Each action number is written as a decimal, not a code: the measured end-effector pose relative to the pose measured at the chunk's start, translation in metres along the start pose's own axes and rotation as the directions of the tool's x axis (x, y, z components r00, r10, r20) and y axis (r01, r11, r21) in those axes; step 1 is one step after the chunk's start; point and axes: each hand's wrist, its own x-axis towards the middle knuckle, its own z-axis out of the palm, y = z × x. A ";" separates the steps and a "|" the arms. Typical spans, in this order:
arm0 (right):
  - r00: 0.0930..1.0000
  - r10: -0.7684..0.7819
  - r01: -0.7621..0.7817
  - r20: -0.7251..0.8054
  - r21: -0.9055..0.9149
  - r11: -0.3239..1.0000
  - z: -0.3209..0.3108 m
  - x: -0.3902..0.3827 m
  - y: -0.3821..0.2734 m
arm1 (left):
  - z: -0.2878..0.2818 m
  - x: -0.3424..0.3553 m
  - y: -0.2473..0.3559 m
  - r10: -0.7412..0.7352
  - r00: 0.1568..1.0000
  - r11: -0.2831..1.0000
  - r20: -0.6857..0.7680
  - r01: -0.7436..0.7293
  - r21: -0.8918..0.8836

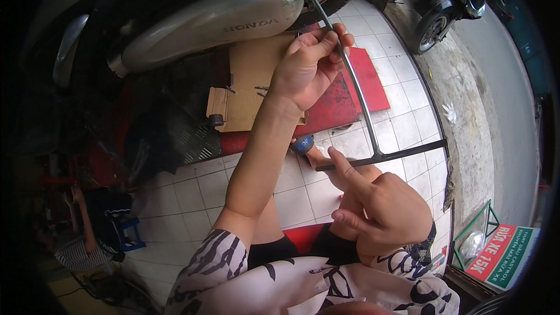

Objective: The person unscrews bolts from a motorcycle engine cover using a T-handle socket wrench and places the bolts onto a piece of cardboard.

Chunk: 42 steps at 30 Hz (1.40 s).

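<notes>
A long T-handle wrench (360, 96) with a shiny shaft slants from the motorbike's silver side cover (204, 32) down toward me. Its far tip meets the bike near the cover's right end; the exact fit is too small to make out. My left hand (303, 70) pinches the upper shaft between thumb and fingers. Below, my right hand (394, 207) has its index finger stretched out across the left arm of the dark crossbar (408, 151), with the thumb apart. Whether that finger presses on the bar, I cannot tell.
Under the bike, a cardboard sheet (248, 70) with several small screws (262, 89) lies on a red platform (332, 102). Another person (87, 233) is at the far left beside a blue stool (133, 234). A motorbike (437, 20) stands outside; a sign (496, 256) is at lower right.
</notes>
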 end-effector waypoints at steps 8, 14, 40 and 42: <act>0.903 0.387 -0.349 -0.188 0.206 0.914 -0.024 -0.040 0.005 | 0.001 0.005 0.001 -0.007 0.998 0.998 0.059 0.011 -0.062; 0.978 -0.035 0.086 -0.206 0.240 0.967 -0.023 -0.029 0.003 | 0.002 0.005 0.001 0.026 0.999 0.996 0.040 -0.022 -0.083; 0.912 0.296 -0.222 -0.283 0.266 0.938 -0.012 -0.027 0.010 | 0.001 0.018 -0.010 0.116 0.993 0.992 0.029 -0.115 -0.051; 0.835 0.309 -0.149 -0.455 0.353 0.924 -0.009 -0.027 0.006 | 0.011 0.018 -0.014 0.069 0.997 0.997 0.039 -0.070 0.014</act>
